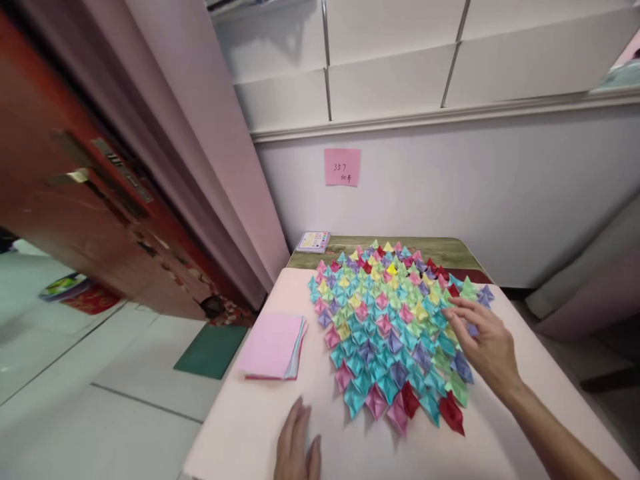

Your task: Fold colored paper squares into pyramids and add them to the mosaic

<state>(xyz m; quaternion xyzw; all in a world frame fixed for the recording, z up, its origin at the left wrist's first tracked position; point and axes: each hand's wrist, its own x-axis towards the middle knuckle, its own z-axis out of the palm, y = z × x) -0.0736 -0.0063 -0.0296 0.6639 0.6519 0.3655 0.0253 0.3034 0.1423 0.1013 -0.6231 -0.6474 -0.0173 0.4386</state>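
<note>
A dense array of small folded paper pieces [383, 323] in teal, pink, purple, yellow, green and red covers the middle of the table, their points sticking up. Over the right part of it is my right hand [487, 347], fingers drawn together at a teal folded paper piece [441, 319]; whether that piece is lifted I cannot tell. My left hand [297, 445] rests near the front edge, fingers stretched out and holding nothing. Left of the array, beyond my left hand, lies a stack of square paper [273, 343] with a pink sheet on top.
Pale pink covering [240, 427] lies over most of the table, with a wood-patterned strip [445, 250] at the back. A small printed packet [313, 241] sits at the back left corner. A pink note [343, 167] is on the wall. Left stands a red door [100, 173].
</note>
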